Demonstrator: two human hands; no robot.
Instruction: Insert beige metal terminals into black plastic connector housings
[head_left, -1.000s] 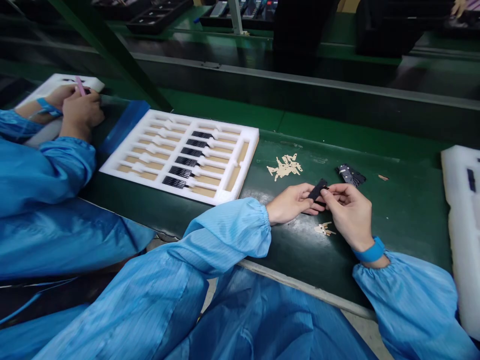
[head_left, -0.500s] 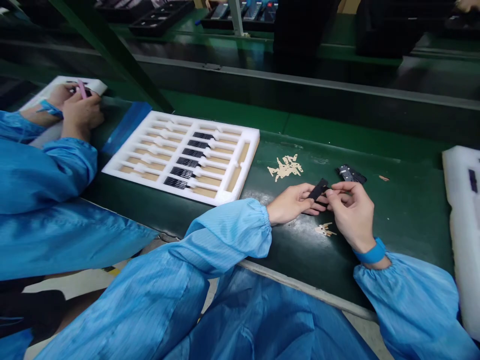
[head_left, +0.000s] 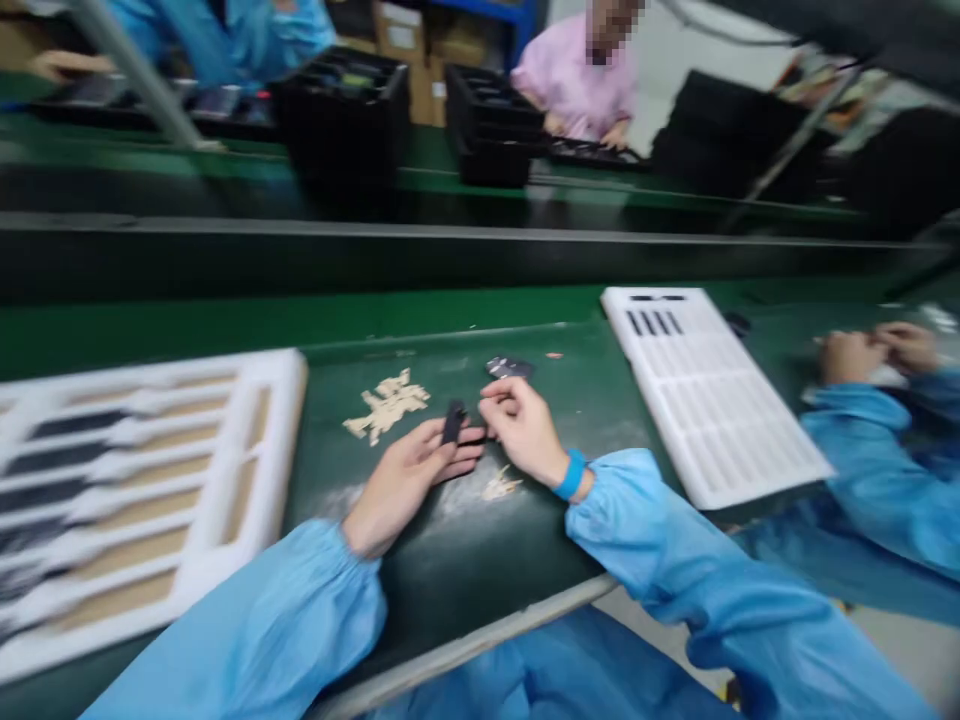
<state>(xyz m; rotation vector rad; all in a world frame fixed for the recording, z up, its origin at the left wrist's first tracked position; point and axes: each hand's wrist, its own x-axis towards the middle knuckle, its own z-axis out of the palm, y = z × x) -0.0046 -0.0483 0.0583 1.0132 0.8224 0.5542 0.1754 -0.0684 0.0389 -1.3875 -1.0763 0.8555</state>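
Observation:
My left hand [head_left: 409,478] rests on the dark green bench mat and holds a small black part [head_left: 453,421] upright between thumb and fingers. My right hand [head_left: 520,427], with a blue wristband, pinches at the right edge of that same part. Another black part [head_left: 509,367] lies on the mat just beyond my right hand. A heap of tan paper scraps [head_left: 387,403] sits beyond my left hand, and a few more scraps [head_left: 499,487] lie below my hands. The picture is blurred by motion.
A white foam tray [head_left: 255,440] holding several black parts lies at the left. A second white foam tray [head_left: 712,400] lies at the right. A co-worker's hands [head_left: 874,352] in blue sleeves work at the far right. Black bins [head_left: 345,110] and another person stand across the conveyor.
The camera has swung right and upward: the left tray slid to the frame's edge, the right tray and another co-worker came into view. My hands keep holding the black part.

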